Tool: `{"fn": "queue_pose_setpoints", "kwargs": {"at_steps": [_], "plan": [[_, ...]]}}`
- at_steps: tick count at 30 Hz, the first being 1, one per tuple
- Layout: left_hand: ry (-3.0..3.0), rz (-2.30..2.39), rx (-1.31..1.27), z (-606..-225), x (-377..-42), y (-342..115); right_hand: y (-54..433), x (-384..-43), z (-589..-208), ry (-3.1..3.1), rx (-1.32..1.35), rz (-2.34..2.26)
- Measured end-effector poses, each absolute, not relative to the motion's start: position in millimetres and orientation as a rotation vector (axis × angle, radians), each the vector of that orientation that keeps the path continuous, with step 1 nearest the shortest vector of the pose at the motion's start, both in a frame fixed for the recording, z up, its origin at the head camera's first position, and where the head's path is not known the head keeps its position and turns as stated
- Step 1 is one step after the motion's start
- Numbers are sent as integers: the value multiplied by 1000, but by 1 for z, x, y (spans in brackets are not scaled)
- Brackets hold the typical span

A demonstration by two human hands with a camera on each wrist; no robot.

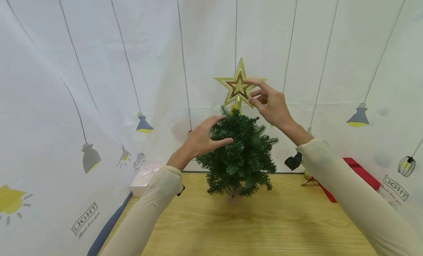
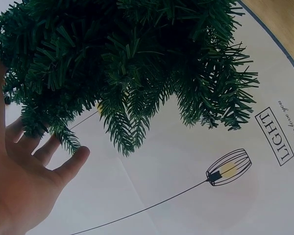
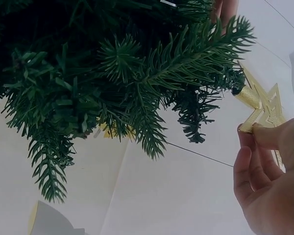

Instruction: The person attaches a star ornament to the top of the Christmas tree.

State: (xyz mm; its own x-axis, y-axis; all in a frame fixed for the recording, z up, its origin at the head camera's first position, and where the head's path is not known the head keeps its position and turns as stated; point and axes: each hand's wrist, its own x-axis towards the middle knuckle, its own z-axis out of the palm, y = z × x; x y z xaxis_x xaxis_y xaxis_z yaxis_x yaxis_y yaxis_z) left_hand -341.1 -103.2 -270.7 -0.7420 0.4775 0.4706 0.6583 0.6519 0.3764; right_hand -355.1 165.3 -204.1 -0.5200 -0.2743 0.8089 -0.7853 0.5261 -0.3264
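A small green artificial Christmas tree [image 1: 242,157] stands upright on the table. At its top is a gold star tree topper [image 1: 239,86], its short tube [image 3: 248,97] at the uppermost branches in the right wrist view. My right hand [image 1: 272,103] pinches the star's right side between thumb and fingers. On the tree's upper left, my left hand [image 1: 201,136] has its thumb and fingers spread about the branches. In the left wrist view foliage partly hides the fingers of that hand [image 2: 24,183], and I cannot tell how firmly they touch it.
A pink gift box [image 1: 143,180] sits at the back left of the wooden table [image 1: 281,223]. Toward the back right are a red flat item [image 1: 361,173], partly behind my sleeve, and a small gold ornament [image 1: 307,175]. A white curtain [image 1: 158,46] printed with lamps hangs behind.
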Motion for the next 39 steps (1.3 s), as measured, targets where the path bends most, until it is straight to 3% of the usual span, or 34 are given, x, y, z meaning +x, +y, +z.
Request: {"fn": "queue_pose_setpoints", "kwargs": {"at_steps": [39], "plan": [[-2533, -768, -899, -272, -342, -101, 163, -365, -238, -2014, 953, 786]]}}
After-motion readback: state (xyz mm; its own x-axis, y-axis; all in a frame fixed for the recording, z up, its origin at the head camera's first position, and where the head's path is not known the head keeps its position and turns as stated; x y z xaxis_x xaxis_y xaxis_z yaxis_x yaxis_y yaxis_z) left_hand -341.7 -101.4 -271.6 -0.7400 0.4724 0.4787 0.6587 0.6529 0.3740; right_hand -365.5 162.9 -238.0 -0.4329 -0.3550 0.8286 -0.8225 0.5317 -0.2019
